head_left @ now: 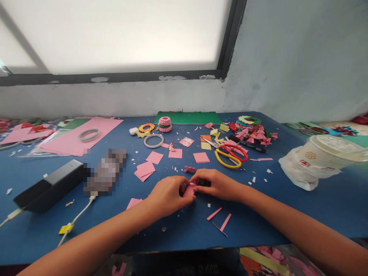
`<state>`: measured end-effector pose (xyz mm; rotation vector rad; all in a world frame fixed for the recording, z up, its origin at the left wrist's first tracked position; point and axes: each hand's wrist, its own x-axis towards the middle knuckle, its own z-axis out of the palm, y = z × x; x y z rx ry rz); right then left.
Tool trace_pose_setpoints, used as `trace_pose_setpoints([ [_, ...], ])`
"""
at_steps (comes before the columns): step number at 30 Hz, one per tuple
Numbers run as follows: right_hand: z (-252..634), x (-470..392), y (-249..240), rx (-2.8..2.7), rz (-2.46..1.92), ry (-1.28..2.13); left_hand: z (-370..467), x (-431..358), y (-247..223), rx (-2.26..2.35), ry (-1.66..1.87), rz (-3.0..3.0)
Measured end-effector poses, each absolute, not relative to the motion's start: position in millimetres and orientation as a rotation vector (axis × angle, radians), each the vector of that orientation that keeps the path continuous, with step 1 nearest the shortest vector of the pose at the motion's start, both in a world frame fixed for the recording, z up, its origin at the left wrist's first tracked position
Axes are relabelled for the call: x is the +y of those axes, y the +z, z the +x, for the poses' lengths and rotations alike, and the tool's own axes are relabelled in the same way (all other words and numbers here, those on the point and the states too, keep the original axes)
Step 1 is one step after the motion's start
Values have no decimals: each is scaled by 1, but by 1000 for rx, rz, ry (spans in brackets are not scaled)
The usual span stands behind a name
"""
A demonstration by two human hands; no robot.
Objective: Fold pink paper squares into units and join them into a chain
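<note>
Between my fingertips, low over the front middle of the table, is a small piece of pink paper (190,190). My left hand (171,194) pinches it from the left, and my right hand (214,184) grips its upper right edge. Part of the paper is hidden behind my fingers. Just beyond my hands lies a small folded pink paper piece (189,169). Pink paper squares (201,157) and overlapping ones (144,171) surround them. Two narrow pink strips (214,213) rest nearer the front edge, by a thin dark thread.
Scissors (230,155) with red and yellow handles lie beyond my right hand, near a black marker (253,147). A tape roll (153,141) sits behind. Left are a black power bank (51,184) and large pink sheets (86,134). A white paper cup (316,161) stands right.
</note>
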<state>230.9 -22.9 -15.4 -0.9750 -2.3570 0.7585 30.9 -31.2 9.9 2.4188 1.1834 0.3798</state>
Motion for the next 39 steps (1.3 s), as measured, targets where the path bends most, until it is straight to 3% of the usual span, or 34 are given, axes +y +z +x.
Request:
trace_pose_setpoints([
  [12,213,-33,-9,-2039,-1296,952,29,-26,6,1194,432,2284],
  [20,216,-32,-12,-1670,-1231,1165,30,-14,-2,1099,598,1644],
  [27,227,-24,-9,-1867,-1229,1396,31,-12,3,1177,382,2036],
  [36,214,-30,-7,-2237,-1434,701,40,-11,4,1268,224,2274],
  [39,217,-42,-16,-2176,-1410,607,39,-16,2,1274,257,2369],
])
